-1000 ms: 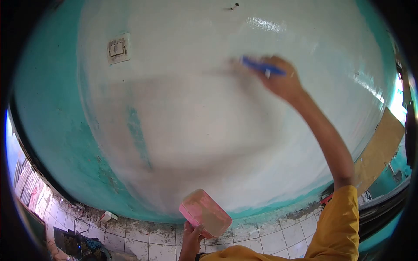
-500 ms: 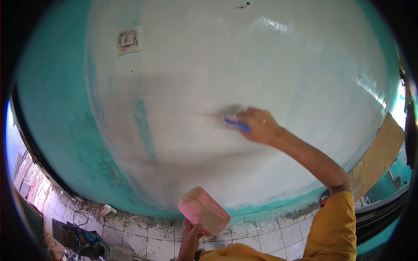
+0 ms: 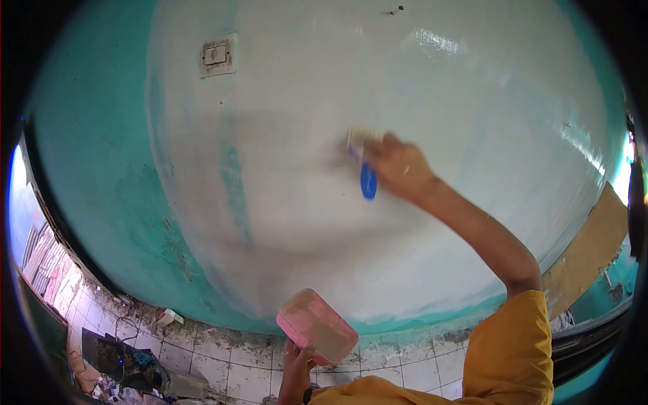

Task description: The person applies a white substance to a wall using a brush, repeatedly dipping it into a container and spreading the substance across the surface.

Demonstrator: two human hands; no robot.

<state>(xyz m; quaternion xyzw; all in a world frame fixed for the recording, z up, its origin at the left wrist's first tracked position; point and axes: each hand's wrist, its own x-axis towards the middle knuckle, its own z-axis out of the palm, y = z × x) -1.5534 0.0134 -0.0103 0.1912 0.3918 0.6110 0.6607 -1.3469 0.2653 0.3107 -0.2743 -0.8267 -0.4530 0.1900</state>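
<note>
My right hand point(image 3: 398, 165) is closed on a paintbrush with a blue handle point(image 3: 368, 182) and pale bristles point(image 3: 363, 136). The bristles point up and lie right at the wall point(image 3: 304, 189), which is coated white over turquoise. Low in front of me, my left hand point(image 3: 297, 359) grips a pink plastic tub point(image 3: 317, 327) by its lower left edge. The tub is tilted, with a pale layer inside and white smears on its walls.
A light switch point(image 3: 216, 55) sits on the upper left wall, and a nail point(image 3: 401, 8) sticks out near the top. Bare turquoise paint point(image 3: 101, 169) borders the white area. Clutter point(image 3: 128, 364) lies on the tiled floor point(image 3: 209, 371) at lower left. A brown board point(image 3: 584, 250) leans at right.
My right hand has moved up the wall, and the brush has turned from lying sideways to bristles up. The left hand and tub have stayed nearly in place. The view has shifted slightly.
</note>
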